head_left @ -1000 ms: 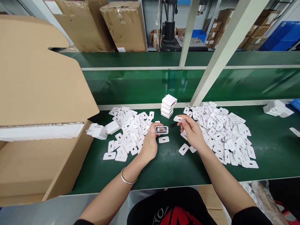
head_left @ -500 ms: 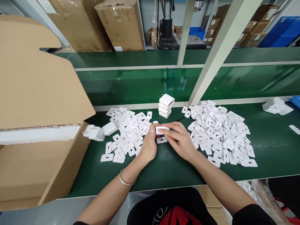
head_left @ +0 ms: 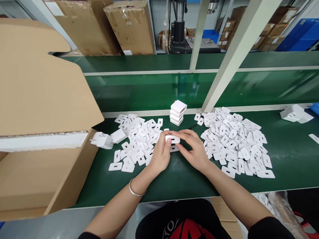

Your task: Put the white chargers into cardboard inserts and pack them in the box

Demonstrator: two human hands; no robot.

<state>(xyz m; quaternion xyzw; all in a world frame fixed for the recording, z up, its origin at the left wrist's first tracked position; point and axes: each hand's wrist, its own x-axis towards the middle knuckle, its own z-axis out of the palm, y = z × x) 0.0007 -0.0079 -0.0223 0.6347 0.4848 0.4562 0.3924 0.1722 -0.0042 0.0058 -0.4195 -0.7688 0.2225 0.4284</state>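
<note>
A white charger housing [head_left: 172, 139] sits above the near-middle of the green bench [head_left: 184, 186], pinched between the fingers of the left hand [head_left: 159, 152] and right hand [head_left: 193, 148]; its slotted end faces the person, long axis running left to right. At left, one open cardboard box [head_left: 72, 176] contains white lining [head_left: 45, 142] along its far side. Four chargers [head_left: 178, 108] form one stack farther back. Slotted plates lie in two piles, left [head_left: 141, 139] and right [head_left: 231, 136], too overlapped to count.
</note>
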